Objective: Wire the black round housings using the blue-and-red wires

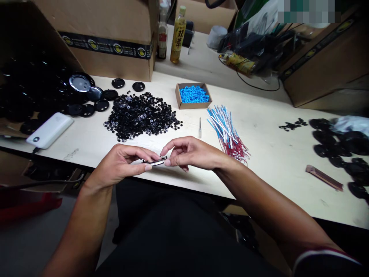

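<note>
Above the table's front edge, my left hand (123, 163) pinches a thin round black part (158, 162) with a pale rim, seen nearly edge-on. My right hand (184, 154) closes thumb and fingertips on the part's right side. Behind my hands lies a heap of small black discs (141, 115). A small screwdriver (200, 129) rests on the table just beyond my right hand. To its right is a bundle of blue, white and red wires (226, 130). An open cardboard box (179, 100) holds small blue pieces.
Round black covers (101, 105) and a white power bank (50, 130) are at the left. Large cartons (106, 23) and a yellow bottle (178, 36) stand behind. More black parts (336, 144) and a brown-handled tool (324, 177) lie on the table (276, 161) at the right.
</note>
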Motion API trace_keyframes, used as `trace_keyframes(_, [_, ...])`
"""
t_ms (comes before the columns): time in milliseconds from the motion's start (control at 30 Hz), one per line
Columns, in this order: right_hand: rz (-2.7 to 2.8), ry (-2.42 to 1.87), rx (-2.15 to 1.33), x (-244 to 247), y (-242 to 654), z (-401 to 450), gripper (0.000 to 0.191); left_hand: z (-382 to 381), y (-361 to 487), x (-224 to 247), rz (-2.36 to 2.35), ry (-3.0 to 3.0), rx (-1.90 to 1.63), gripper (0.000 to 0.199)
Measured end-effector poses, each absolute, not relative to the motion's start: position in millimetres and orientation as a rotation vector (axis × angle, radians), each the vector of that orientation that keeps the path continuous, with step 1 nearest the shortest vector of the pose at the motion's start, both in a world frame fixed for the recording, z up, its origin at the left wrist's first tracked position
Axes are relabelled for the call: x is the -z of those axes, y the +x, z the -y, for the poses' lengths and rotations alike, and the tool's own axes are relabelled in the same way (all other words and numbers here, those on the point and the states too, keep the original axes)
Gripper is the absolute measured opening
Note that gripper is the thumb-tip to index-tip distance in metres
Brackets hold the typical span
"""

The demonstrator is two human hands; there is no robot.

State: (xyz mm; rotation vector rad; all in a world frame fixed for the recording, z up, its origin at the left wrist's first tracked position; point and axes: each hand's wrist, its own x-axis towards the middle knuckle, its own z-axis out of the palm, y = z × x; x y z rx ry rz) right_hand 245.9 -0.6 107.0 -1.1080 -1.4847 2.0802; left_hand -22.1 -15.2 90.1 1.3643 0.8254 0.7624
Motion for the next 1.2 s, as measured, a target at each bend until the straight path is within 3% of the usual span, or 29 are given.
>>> trace_keyframes(200, [1.356, -1.079, -2.181, -103.0, 244.3, -1.6, 0.034, 15.6, -22.2, -83.0, -0.838, 1.227, -0.767, 0.01])
trace_keyframes(300, [1.365, -1.128, -2.11, -106.3, 243.5, -1.5, 0.033, 15.1, -20.4, -81.5, -0.848, 1.257, -0.78, 0.009])
trace_keyframes(467, [1.497, -1.231, -1.925, -123.1, 244.6, -2.9, 0.027, 14.0, -14.6, -91.9, -0.939, 1.386, -0.813, 0.03])
trace_keyframes(600, [1.637, -1.295, -1.724, -137.2, 243.3, -4.2, 0.019, 13.8, -7.7, -104.3, -1.054, 1.508, -0.83, 0.034])
trace_keyframes(967, [1.858, -1.307, -1.361, -154.3, 232.5, -8.5, 0.012, 4.2, 8.6, -127.2, -1.083, 1.584, -0.861, 0.012])
trace_keyframes(1200, [1.98, -1.302, -1.154, -166.2, 229.0, -14.2, 0.012, -4.8, 10.4, -137.3, -0.981, 1.487, -0.866, 0.013])
